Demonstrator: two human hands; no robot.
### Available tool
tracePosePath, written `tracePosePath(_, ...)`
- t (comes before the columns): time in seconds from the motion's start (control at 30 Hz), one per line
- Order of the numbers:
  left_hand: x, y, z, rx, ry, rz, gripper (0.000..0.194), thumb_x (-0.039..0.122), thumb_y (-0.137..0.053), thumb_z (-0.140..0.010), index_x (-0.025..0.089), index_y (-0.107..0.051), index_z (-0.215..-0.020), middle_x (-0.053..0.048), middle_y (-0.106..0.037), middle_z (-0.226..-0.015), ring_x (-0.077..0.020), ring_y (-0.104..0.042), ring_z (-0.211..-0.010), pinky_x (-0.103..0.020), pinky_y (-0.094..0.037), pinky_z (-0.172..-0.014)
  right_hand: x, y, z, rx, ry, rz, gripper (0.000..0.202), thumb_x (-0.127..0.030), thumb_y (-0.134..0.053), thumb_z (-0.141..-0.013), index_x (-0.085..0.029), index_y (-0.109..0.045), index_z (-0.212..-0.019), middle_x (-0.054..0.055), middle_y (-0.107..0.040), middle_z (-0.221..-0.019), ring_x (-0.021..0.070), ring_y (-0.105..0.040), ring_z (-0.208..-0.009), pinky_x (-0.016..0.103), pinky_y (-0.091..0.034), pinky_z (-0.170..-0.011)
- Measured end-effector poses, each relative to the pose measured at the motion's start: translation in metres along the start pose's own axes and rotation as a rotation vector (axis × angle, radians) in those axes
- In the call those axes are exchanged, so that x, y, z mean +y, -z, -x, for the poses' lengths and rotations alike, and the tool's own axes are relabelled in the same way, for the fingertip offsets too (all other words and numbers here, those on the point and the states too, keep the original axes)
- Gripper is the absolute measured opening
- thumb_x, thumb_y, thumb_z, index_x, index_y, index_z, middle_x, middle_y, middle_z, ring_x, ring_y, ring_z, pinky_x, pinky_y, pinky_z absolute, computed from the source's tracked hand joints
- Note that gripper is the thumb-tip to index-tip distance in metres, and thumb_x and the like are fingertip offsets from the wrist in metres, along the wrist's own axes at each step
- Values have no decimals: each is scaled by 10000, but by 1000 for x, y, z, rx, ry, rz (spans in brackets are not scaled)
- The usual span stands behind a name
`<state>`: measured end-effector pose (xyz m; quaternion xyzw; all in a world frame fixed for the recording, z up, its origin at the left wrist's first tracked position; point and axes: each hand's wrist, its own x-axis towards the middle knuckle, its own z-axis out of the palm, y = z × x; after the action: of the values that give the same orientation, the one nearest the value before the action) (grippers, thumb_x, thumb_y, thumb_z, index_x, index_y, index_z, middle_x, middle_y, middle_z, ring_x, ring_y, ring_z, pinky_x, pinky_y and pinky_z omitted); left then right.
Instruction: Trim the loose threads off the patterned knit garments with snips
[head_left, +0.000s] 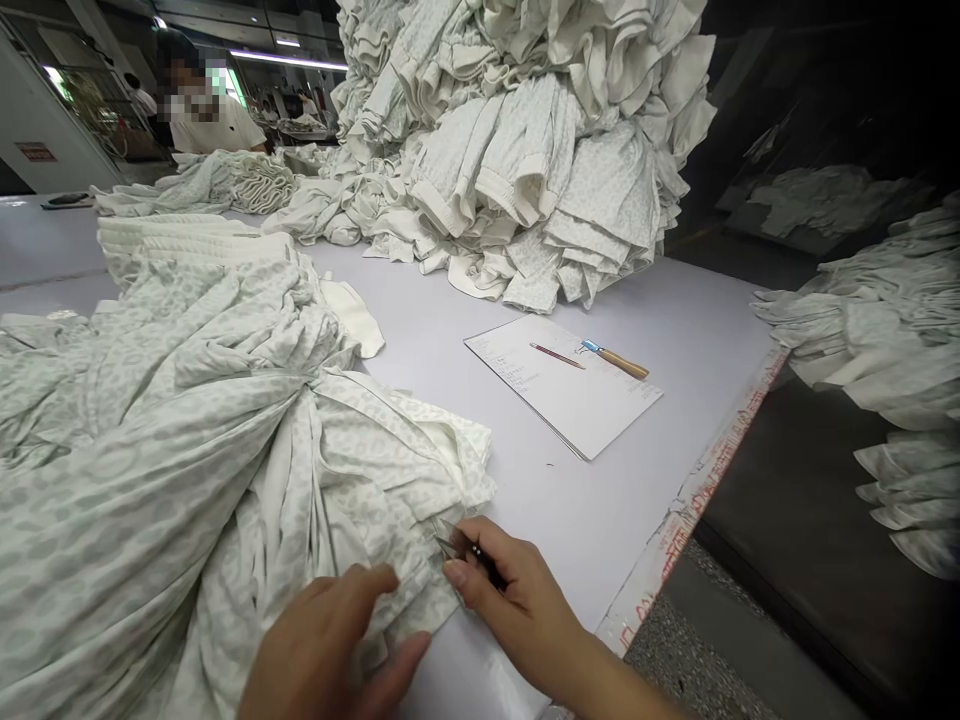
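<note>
My right hand is closed round a small pair of thread snips with dark handles. The pointed blades face left, over the edge of a pale garment printed with grey-green spots. My left hand lies over the near part of the same cloth, thumb and fingers apart; I see nothing held in it. The cloth is bunched and twisted, and joins a larger heap of spotted garments on the left. Whether the blades touch the fabric, I cannot tell.
Papers lie on the pale table, bearing a pen and a wooden-handled tool. A tall garment pile stands behind. More garments hang at right, beyond the table's taped edge. A person is at the back left.
</note>
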<state>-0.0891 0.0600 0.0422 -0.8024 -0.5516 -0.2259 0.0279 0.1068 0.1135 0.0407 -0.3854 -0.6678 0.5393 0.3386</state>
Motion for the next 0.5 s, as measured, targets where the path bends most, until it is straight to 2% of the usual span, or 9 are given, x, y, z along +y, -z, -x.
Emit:
tracePosePath(0.07,4,-17,-3,-3,-97,-140,282,318,-567,-838,162,-492,-1061,-73,-674,-806,-218,-653,-625,-323,-518,-577,0,-1,1,-6,-3,11,186,-329,-495,-926,-198,-463,-797,-57,-357,-641,103,-345,-584,215,-283,-537)
tracePosePath(0.17,7,-29,-2,-13,-62,-184,236,160,-500,-838,132,-504,-1072,-120,-651,-899,-241,-641,-656,-363,-504,-601,0,-1,4,-23,-18,24,187,-325,-507,-920,-200,-456,-791,-58,-366,-646,102,-356,-592,212,-292,-545)
tracePosePath(0.3,1,-21,8,-18,-21,-152,190,132,-459,-841,159,-503,-1024,-92,-603,-940,-190,-628,-713,-298,-492,-656,0,-1,8,-77,-41,36,177,-326,-509,-920,-202,-471,-800,-55,-378,-659,103,-358,-595,215,-287,-540)
tracePosePath(0.4,-2,-13,16,36,15,-132,133,136,-430,-863,177,-480,-979,-74,-575,-923,-160,-623,-743,-237,-483,-644,-2,-4,11,-118,-38,39,161,-325,-509,-918,-206,-489,-812,-52,-397,-664,104,-359,-591,221,-288,-545)
tracePosePath(0.5,-1,-13,22,76,100,-60,93,142,-425,-876,201,-460,-937,-60,-552,-912,-143,-613,-773,-204,-485,-658,-4,-11,10,-126,-91,-25,153,-327,-606,-852,-212,-509,-879,-58,-415,-673,101,-361,-579,220,-289,-539)
